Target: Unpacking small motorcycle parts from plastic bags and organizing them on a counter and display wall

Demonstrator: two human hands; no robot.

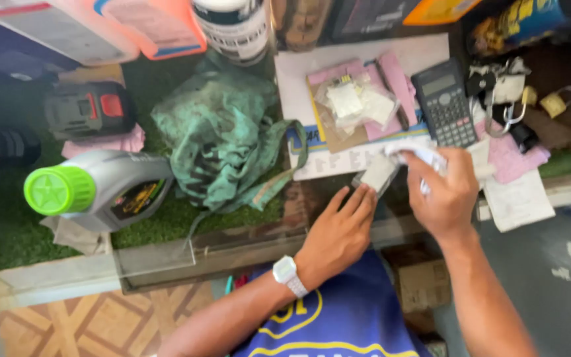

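While the left hand (340, 228) lies flat, fingers spread and grasping nothing, its fingertips touch a small grey packet (379, 173) on the glass counter (166, 254). Right hand (445, 192), at 3 o'clock of the packet, pinches a crumpled white paper (418, 156). Calculator (444, 102) at 12 o'clock; green cloth (223, 135) at 9 o'clock.

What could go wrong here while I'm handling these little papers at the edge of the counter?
The small grey packet sits near the glass counter's front edge, only lightly touched by your left hand; it could slide off. The white paper pinched in your right hand looks crumpled and might tear. The loose slips beside the calculator overhang the edge and may be brushed off by your right arm.
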